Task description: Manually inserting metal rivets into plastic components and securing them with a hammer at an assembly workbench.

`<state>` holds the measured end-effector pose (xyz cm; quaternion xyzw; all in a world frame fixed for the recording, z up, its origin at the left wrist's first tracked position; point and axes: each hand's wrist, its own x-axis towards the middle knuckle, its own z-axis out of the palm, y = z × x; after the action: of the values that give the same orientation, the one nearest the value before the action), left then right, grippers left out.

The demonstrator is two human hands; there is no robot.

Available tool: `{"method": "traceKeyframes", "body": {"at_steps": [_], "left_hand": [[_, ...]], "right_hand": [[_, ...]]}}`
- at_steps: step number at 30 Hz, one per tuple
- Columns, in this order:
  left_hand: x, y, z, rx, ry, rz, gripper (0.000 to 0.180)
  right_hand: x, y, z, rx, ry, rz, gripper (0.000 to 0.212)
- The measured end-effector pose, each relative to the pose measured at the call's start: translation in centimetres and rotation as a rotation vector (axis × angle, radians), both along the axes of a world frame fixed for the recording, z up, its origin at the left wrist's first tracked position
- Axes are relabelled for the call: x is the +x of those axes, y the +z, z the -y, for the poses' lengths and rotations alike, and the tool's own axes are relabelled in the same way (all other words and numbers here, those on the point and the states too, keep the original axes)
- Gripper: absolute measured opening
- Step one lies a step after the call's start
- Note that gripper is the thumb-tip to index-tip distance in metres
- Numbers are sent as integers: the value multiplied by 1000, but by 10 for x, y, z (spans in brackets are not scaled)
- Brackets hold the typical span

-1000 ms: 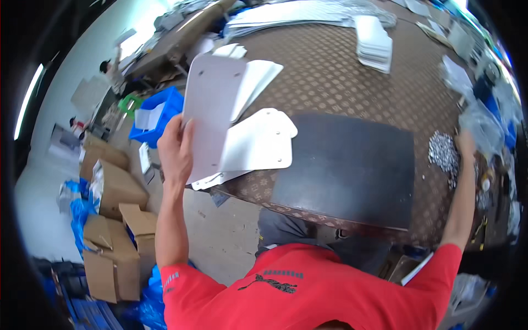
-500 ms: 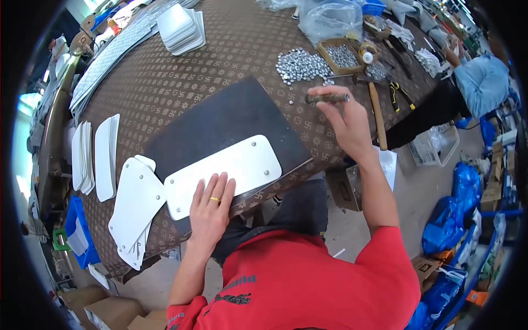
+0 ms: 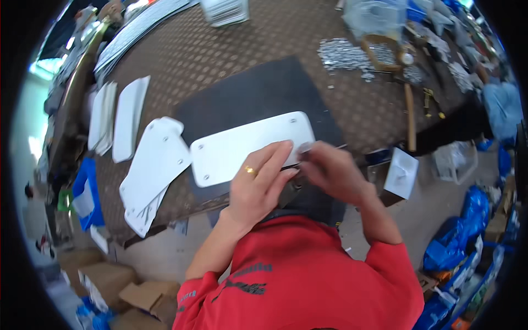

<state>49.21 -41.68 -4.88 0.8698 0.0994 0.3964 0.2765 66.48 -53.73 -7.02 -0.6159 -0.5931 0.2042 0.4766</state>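
Note:
A white rounded plate (image 3: 242, 147) with a metal stud near each visible corner lies on the dark mat (image 3: 250, 88). My left hand (image 3: 257, 181) rests over its near right part, fingers stretched out and thumb apart. Beside it, at the right end of the plate, my right hand (image 3: 333, 169) is closed round a short, dark metal rod (image 3: 303, 148), whose end shows above the fingers. The plate's near right corner is hidden by my hands. Blur hides whether the rod touches the plate.
Several studded white plates (image 3: 154, 159) overlap left of the mat, with plain white plates (image 3: 131, 118) behind them. Small metal studs (image 3: 344, 54), a hammer (image 3: 410, 118) and yellow-black pliers (image 3: 432, 103) lie at the right. A co-worker in a blue sleeve (image 3: 501, 107) is at far right.
My right hand has come down and left with the rod to the plate's right end. My left hand has slid right along the plate. The whole view has shifted.

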Motion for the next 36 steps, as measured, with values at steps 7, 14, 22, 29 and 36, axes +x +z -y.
{"method": "traceKeyframes", "body": {"at_steps": [7,14,22,29,36], "left_hand": [[9,-28,-28,76,11,58,42],[-2,-52,-31,176,70,-229,44],[-9,-72,-33,226,222,-347,44],[-8,-69,-28,304,248,-424,36],[-16,-69,-19,301,263,-466,31]], "right_hand": [[12,-6,-15,-21,65,-24,26],[166,-50,7,-175,-735,214,25],[306,-7,16,-69,-1234,406,23],[479,-42,12,-208,-1124,660,22],[516,-36,-10,-538,-766,438,22]]}}
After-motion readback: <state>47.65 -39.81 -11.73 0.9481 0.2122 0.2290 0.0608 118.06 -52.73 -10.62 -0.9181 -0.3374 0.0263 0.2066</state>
